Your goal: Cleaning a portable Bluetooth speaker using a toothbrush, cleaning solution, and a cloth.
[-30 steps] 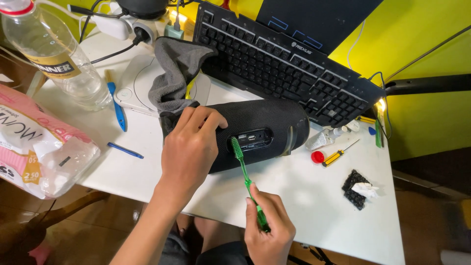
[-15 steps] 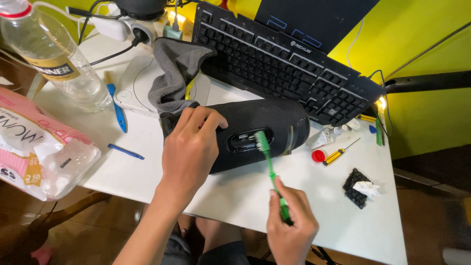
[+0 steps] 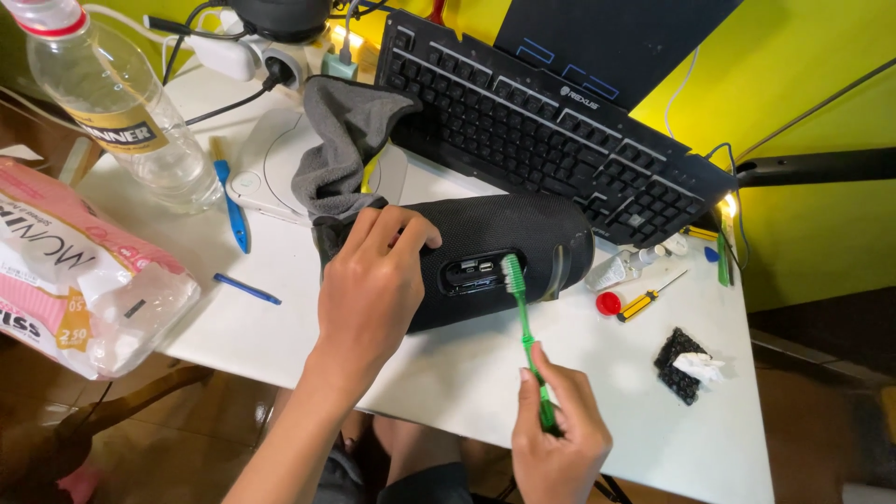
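Speaker point(image 3: 509, 247), a black fabric-wrapped cylinder, lies on its side on the white surface point(image 3: 448, 369) under your left hand point(image 3: 373, 280), which presses flat on its near end with fingers spread over the mesh. Keep that hand firm so the round body cannot roll. Beyond your left hand a grey cloth point(image 3: 341, 154) drapes limply, soft and creased. Your right hand point(image 3: 560, 434) closes around the handle of a slim green toothbrush point(image 3: 525, 336), its pale bristles touching the recessed port panel point(image 3: 476, 273). Use short, light strokes along the smooth plastic recess, bristle tips only.
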